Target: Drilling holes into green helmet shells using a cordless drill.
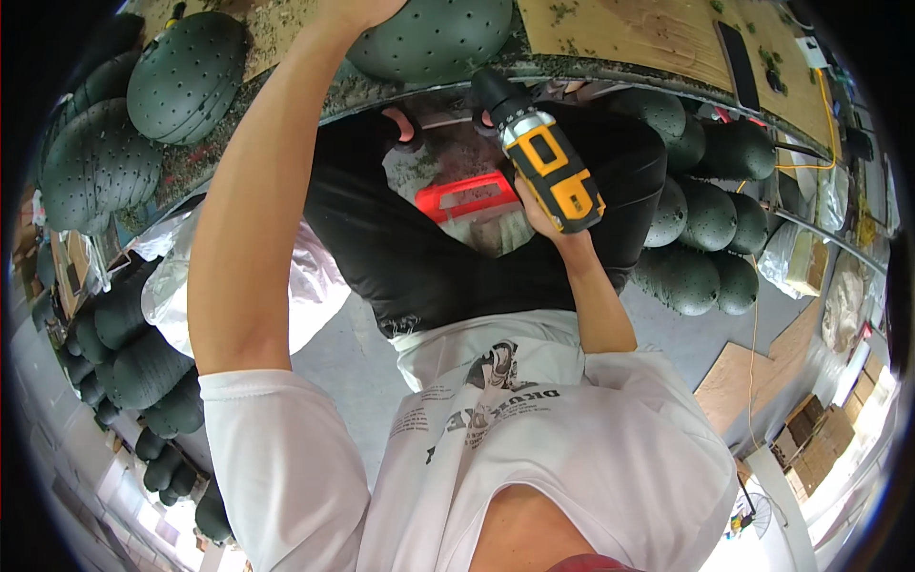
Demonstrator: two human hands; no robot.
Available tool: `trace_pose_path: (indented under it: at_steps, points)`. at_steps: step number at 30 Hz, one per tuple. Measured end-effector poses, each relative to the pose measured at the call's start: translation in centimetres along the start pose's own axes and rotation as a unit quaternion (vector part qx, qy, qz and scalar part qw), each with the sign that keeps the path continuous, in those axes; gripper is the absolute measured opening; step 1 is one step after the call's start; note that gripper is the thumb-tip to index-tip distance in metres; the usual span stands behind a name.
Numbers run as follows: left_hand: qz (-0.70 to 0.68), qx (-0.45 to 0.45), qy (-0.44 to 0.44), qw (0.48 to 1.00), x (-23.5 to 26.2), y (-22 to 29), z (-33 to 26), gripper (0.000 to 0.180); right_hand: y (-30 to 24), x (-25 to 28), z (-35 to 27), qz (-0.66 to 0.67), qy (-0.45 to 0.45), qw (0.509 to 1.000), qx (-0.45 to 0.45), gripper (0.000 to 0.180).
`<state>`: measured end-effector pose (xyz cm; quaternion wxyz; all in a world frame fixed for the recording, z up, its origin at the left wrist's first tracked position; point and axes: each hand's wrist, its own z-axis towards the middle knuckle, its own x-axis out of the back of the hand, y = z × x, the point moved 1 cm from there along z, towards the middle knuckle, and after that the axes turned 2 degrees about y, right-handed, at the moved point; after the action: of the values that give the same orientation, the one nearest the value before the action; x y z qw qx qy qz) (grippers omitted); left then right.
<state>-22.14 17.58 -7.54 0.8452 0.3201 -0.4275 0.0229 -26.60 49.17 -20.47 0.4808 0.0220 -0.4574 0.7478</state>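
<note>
My right hand [539,214] grips a yellow and black cordless drill [553,170]. Its black nose points up and left at a dark green dome with small holes [434,36] lying on the edge of the workbench [629,43]. My left arm reaches up to the same dome, and my left hand [357,11] rests against its upper left side. The top of the picture cuts off the fingers. I see my white shirt and black trousers below.
More green perforated domes lie on the bench at left [186,74]. Others are heaped on the floor at right [707,221] and left [133,355]. A red stool [467,195] stands between my legs. A yellow cable [822,114] and cardboard boxes [810,429] are at right.
</note>
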Motion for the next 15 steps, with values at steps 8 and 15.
trace_pose_path:
  at_steps: [8,15]
  points:
    - [0.0,0.02,-0.027,0.999,-0.3,0.0,-0.4,0.035,-2.6,5.2,-5.8,-0.055,-0.045,0.993,-0.092,0.016]
    - [0.207,0.024,0.051,0.977,1.0,2.0,-1.0,0.043,-3.1,8.4,-11.0,-0.058,-0.016,0.975,-0.214,0.016]
